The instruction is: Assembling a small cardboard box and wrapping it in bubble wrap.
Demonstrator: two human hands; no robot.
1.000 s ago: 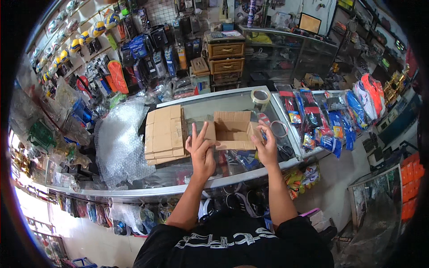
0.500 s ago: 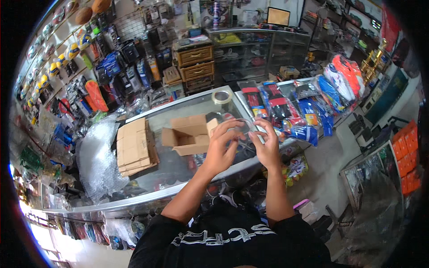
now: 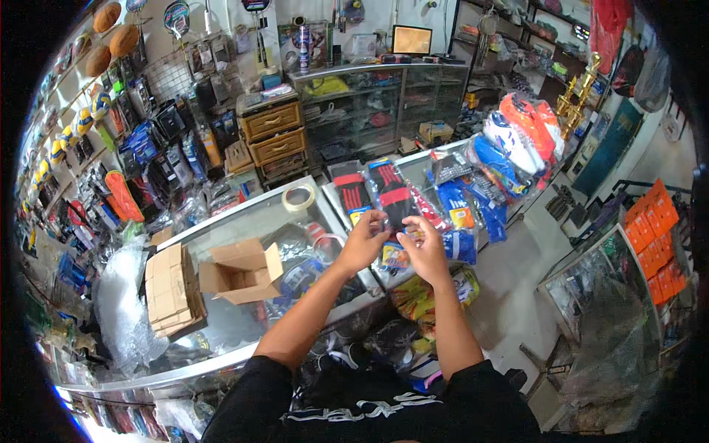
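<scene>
Above the packaged goods at the counter's right part, my left hand [image 3: 360, 245] has its fingers curled and the thumb close to them. My right hand [image 3: 426, 255] is beside it, fingers bent in a pinch. Whatever lies between the fingertips is too small or too clear to make out. Just beyond them are a black and red item in a clear bag [image 3: 391, 193] and a similar black and red pack [image 3: 349, 193]. An open cardboard box [image 3: 247, 288] stands on the glass counter [image 3: 229, 332], left of my left forearm. A tape roll [image 3: 298, 198] lies behind it.
Flattened cardboard [image 3: 171, 288] and bubble wrap [image 3: 122, 303] lie at the counter's left. Blue packs [image 3: 459, 207] and bagged orange and white goods [image 3: 524, 133] cover the right part. A wooden drawer unit [image 3: 273, 129] stands behind. Orange boxes [image 3: 653, 244] are stacked at right.
My view has turned right, and my hands have moved from beside the cardboard box to above the packaged goods. The clear thing seen between my fingers before can no longer be made out.
</scene>
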